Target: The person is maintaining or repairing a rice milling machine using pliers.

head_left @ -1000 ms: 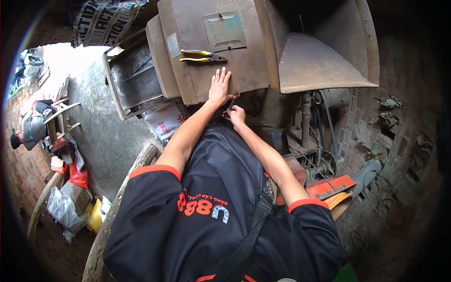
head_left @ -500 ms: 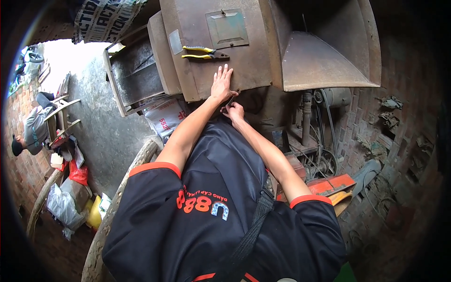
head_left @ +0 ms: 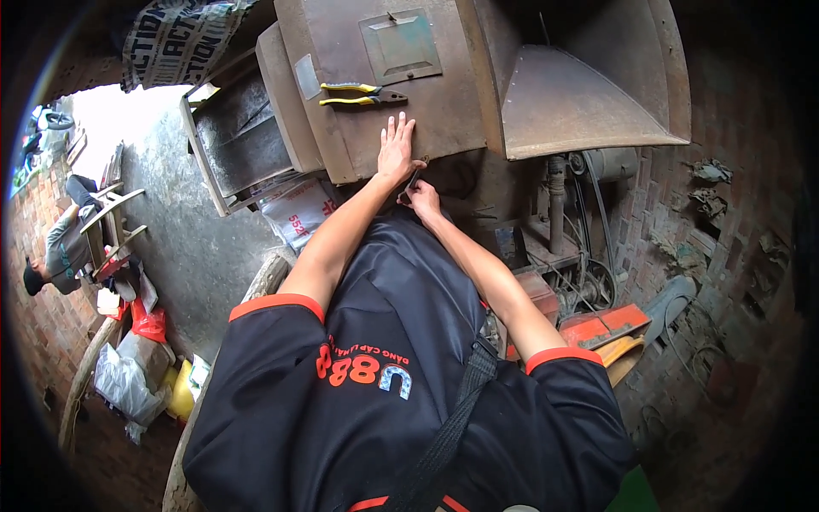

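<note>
The left hand [head_left: 396,159] is open, its palm down flat on the brown machine [head_left: 444,111] at twelve o'clock. Its fingers are a little apart. Its thumb points toward the right hand [head_left: 424,201], which is just below, at five o'clock from it. The right hand is bent up small, with its fingers pinching a dark thing [head_left: 413,181] by the machine's lower edge. I cannot tell what this thing is. The yellow and black pliers [head_left: 388,96] lie on the machine, at eleven o'clock from the left hand.

A pale label [head_left: 307,77] is stuck on the machine near the pliers' handles. A white sheet [head_left: 175,38] with big dark letters hangs between ten and eleven o'clock. The black shirt [head_left: 401,324] has red and pale print.

At two o'clock is a wide metal hopper [head_left: 589,102], with its sloping inside wall showing. A white sack [head_left: 294,213] with red print sits between nine and ten. At eight o'clock lies a clear bag [head_left: 124,380], near a red bag [head_left: 149,324]. I cannot tell what the sack and bags hold.
</note>
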The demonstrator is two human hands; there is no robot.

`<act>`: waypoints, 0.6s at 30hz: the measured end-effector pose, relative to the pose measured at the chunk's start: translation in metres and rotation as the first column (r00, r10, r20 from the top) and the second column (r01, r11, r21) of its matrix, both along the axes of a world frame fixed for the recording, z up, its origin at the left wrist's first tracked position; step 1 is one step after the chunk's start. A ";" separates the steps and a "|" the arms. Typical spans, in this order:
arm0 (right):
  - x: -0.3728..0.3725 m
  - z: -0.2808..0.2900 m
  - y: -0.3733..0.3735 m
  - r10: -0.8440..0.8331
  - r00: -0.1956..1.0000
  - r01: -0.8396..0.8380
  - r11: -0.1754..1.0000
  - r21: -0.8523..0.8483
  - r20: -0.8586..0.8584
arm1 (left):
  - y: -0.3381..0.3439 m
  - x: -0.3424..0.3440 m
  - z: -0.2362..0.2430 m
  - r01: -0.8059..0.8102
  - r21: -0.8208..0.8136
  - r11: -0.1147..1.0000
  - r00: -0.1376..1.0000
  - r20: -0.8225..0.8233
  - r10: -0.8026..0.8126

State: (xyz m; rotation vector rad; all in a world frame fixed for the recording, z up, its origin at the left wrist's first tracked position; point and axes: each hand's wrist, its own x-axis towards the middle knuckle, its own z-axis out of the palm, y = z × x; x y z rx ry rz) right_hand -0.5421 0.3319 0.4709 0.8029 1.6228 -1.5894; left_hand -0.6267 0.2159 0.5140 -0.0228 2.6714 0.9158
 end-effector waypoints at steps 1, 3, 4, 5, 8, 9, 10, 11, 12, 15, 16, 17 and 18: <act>-0.001 -0.002 0.000 0.016 1.000 -0.015 1.000 0.027 -0.016 | 0.001 0.000 0.000 0.004 -0.007 1.000 1.000 -0.001 -0.004; -0.003 -0.005 0.002 -0.011 1.000 0.011 1.000 0.005 0.002 | 0.003 0.001 0.001 0.021 -0.023 1.000 1.000 -0.005 -0.021; -0.005 -0.004 0.000 -0.026 1.000 0.026 1.000 -0.009 0.015 | 0.001 0.001 0.000 0.022 -0.035 0.999 1.000 -0.016 -0.023; -0.006 -0.003 -0.002 -0.040 0.999 0.041 0.999 -0.023 0.029 | 0.001 0.002 -0.001 0.022 -0.047 0.999 0.999 -0.028 -0.024; -0.011 -0.003 -0.002 -0.028 0.994 0.034 0.998 -0.054 0.101 | 0.001 0.003 0.000 0.027 -0.030 0.999 1.000 -0.014 -0.028; -0.013 -0.004 -0.001 -0.025 0.995 0.031 0.998 -0.056 0.100 | 0.002 0.003 0.001 0.025 -0.032 0.999 1.000 -0.014 -0.025; -0.014 -0.006 0.000 -0.018 0.995 0.026 0.997 -0.078 0.101 | 0.005 0.004 0.003 -0.025 -0.033 0.999 0.996 -0.081 0.022; -0.015 -0.008 0.003 -0.011 0.995 0.021 0.995 -0.100 0.101 | 0.007 0.003 0.005 -0.074 -0.030 0.997 0.987 -0.147 0.068; -0.015 -0.010 0.008 0.022 0.994 -0.013 0.997 -0.082 0.111 | 0.009 0.000 0.007 -0.066 -0.098 0.993 0.990 -0.128 0.054; -0.013 -0.015 0.029 0.112 0.993 -0.112 0.994 0.004 0.043 | 0.010 -0.008 0.005 -0.076 -0.099 0.992 0.996 -0.050 0.072; -0.016 -0.012 0.037 0.181 0.982 -0.183 0.982 0.049 0.043 | 0.007 -0.009 0.000 -0.058 -0.123 0.991 0.998 -0.031 0.055; -0.017 -0.011 0.050 0.241 0.970 -0.244 0.965 0.100 0.047 | 0.007 -0.008 0.000 -0.055 -0.121 0.991 0.998 -0.027 0.052; -0.017 -0.010 0.061 0.180 0.983 -0.182 0.975 0.125 0.026 | 0.008 -0.008 0.001 -0.043 -0.125 0.991 0.999 -0.023 0.040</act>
